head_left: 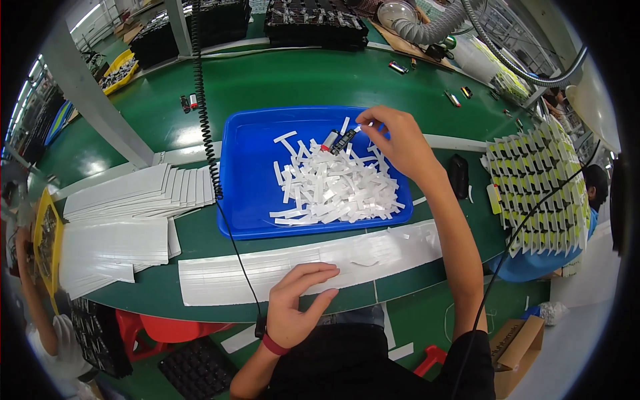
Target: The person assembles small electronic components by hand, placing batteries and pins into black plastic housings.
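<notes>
My right hand (pixel 395 137) reaches over the blue tray (pixel 248 167), thumb and forefinger pinched together. A small white strip shows at those fingertips, beside the upper end of a narrow black circuit board (pixel 344 142). Against the board lies a silver and red cylindrical battery cell (pixel 329 141). Below them, loose white strips (pixel 340 187) form a heap in the tray. My left hand (pixel 300 303) is open and empty near the table's front edge, thumb apart from the fingers. Its fingertips are over a long white sheet (pixel 250 270) of peel-off strips.
Stacked white sheets (pixel 120 243) lie to the left. A dark coiled cord (pixel 200 100) hangs before the tray's left edge. On the right stands a rack of white and yellow-green pieces (pixel 537 190), near a black object (pixel 459 175). Battery cells (pixel 453 98) lie farther back.
</notes>
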### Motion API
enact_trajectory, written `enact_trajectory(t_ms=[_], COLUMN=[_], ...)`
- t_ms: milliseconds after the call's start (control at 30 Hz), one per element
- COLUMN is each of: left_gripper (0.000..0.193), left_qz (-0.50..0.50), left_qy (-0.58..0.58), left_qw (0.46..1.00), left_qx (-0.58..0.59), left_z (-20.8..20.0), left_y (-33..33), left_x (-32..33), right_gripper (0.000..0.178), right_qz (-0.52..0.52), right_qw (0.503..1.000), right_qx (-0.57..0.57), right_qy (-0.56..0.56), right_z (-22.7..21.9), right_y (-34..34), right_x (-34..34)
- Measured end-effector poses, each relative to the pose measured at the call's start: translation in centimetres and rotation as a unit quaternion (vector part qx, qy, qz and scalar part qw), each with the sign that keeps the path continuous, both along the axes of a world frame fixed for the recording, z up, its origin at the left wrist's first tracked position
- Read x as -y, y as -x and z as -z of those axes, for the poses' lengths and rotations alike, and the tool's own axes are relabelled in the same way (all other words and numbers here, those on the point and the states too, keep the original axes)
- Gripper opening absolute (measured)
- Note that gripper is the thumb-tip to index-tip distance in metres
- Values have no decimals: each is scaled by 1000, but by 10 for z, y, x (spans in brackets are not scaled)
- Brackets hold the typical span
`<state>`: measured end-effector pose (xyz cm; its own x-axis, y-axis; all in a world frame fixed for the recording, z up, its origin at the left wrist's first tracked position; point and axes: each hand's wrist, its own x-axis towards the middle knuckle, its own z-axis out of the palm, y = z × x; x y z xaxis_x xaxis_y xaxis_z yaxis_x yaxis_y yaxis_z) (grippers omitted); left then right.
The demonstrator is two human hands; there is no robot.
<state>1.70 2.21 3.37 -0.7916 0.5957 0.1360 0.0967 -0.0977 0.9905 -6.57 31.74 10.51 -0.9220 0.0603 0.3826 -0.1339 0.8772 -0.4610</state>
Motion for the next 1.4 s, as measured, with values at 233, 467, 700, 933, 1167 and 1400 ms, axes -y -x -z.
enact_trajectory(t_ms=[233, 467, 700, 933, 1167, 1400], left_gripper=[28, 28, 27, 22, 39, 34], left_qz=[-5, -4, 3, -23, -27, -83], left_qy=[3, 5, -17, -70, -122, -121], left_qw=[1000, 1000, 1000, 996, 992, 989], left_qx=[-11, -25, 2, 49, 5, 9], left_z=[-2, 2, 2, 5, -40, -15], left_y=[-2, -3, -5, 0, 14, 15], left_x=[-2, -1, -1, 5, -31, -19], right_gripper=[15, 16, 23, 21, 17, 26], right_qz=[-72, -18, -23, -70, -84, -89], right_qw=[992, 989, 987, 877, 762, 790], right_qx=[28, 11, 42, 120, 199, 153], right_qy=[-100, -147, 154, 461, 611, 587], right_z=[36, 21, -23, -27, 10, 26], right_y=[19, 17, -35, -100, -134, -131], right_x=[-10, -14, 5, 58, 105, 123])
